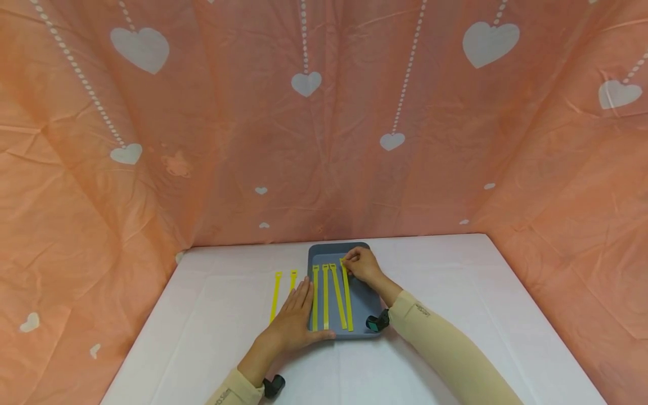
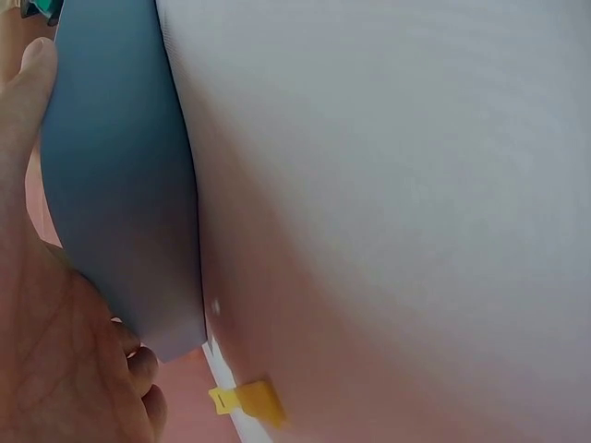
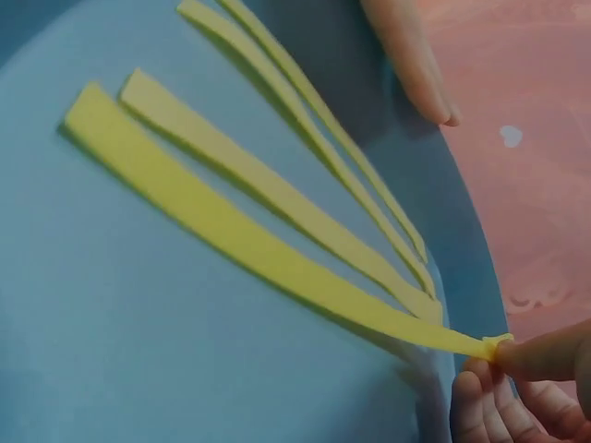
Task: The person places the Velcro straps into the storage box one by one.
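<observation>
My right hand (image 1: pixel 363 265) pinches the slotted head of a yellow cable strap (image 1: pixel 347 301) between thumb and fingers, over the far part of a grey-blue tray (image 1: pixel 365 295). In the right wrist view this strap (image 3: pixel 268 263) slants from the fingertips down toward the tray floor. Three more yellow straps lie lengthwise in the tray to its left, among them the leftmost strap (image 1: pixel 315 298). My left hand (image 1: pixel 292 326) rests along the tray's left side, fingers straight and thumb by the near rim. The left wrist view has the palm (image 2: pixel 65 360) against the tray's outer wall (image 2: pixel 120 175).
Left of the tray, two yellow straps lie on the white-covered table, one strap (image 1: pixel 275 292) further out and another strap (image 1: pixel 293 278) partly hidden by the left hand. Behind and at both sides hangs a pink-orange curtain (image 1: pixel 344 185) with white hearts.
</observation>
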Demonstrator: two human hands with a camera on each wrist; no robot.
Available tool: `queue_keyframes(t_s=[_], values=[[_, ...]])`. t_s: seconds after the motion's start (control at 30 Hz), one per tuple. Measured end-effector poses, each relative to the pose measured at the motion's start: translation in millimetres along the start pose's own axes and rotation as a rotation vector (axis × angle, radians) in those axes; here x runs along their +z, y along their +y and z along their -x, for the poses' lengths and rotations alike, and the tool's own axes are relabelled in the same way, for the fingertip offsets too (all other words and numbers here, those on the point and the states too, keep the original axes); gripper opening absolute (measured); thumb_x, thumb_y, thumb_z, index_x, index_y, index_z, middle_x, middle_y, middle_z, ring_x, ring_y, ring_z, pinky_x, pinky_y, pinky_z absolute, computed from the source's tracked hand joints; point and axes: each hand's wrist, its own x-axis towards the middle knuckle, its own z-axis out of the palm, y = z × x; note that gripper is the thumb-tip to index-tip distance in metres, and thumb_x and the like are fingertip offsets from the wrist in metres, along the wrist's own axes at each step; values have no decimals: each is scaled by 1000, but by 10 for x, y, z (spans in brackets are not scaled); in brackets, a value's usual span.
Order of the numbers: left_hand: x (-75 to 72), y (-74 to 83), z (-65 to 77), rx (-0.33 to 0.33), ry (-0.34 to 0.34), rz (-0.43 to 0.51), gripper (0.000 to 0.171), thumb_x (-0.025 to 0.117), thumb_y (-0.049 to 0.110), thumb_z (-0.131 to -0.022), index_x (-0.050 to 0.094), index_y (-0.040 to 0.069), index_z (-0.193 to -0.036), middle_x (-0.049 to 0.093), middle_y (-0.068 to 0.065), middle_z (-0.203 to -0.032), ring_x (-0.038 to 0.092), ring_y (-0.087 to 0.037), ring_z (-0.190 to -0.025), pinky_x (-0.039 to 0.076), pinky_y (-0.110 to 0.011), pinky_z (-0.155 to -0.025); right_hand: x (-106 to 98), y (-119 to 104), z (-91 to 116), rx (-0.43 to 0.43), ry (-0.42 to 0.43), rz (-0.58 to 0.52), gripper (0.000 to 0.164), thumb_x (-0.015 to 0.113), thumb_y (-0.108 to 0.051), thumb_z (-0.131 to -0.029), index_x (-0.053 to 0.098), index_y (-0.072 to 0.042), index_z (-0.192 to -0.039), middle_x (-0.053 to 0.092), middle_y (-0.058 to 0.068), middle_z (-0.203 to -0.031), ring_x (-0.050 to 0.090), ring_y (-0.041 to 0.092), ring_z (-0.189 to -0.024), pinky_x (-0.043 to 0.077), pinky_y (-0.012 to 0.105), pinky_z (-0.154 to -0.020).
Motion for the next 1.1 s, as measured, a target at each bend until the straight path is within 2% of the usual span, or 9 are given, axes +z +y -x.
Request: queue_keyframes(t_s=[0.43, 0.63, 0.77, 0.9, 1.1], values=[[11, 4, 4, 8, 7, -2, 133, 68, 84, -85, 14, -2, -170, 4, -20, -180, 6, -36, -167, 14, -53, -134, 51, 52, -40, 30, -35, 58, 9, 73, 8, -94, 67, 8, -101, 68, 12, -84, 62, 14, -62, 54, 24, -57], [28, -8, 3, 23, 23, 20, 134, 66, 86, -85, 14, -4, -170, 4, -21, -180, 7, -38, -166, 12, -54, -134, 47, 84, -60, 27, -55, 32, 8, 71, 9, -94, 67, 8, -101, 69, 17, -88, 67, 21, -68, 61, 32, -62], [24, -6, 2, 14, 20, 17, 134, 67, 85, -85, 14, -3, -170, 4, -20, -180, 7, -37, -166, 12, -54, -134, 39, 93, -57, 3, -56, 30, 8, 71, 9, -93, 66, 6, -97, 69, 16, -85, 67, 22, -66, 61, 32, -60], [2, 9, -1, -4, 5, -9, 134, 67, 85, -85, 13, -2, -171, 3, -19, -180, 6, -35, -167, 12, -52, -134, 61, 95, -64, 40, -35, 63, 8, 72, 7, -95, 68, 6, -101, 70, 15, -88, 67, 19, -69, 60, 29, -62], [-9, 19, 0, -5, 1, -9, 133, 68, 84, -86, 13, -2, -171, 3, -19, -180, 6, -35, -167, 12, -51, -135, 65, 93, -43, 29, -31, 79, 9, 74, 7, -95, 69, 8, -103, 70, 14, -88, 66, 17, -69, 58, 27, -62]])
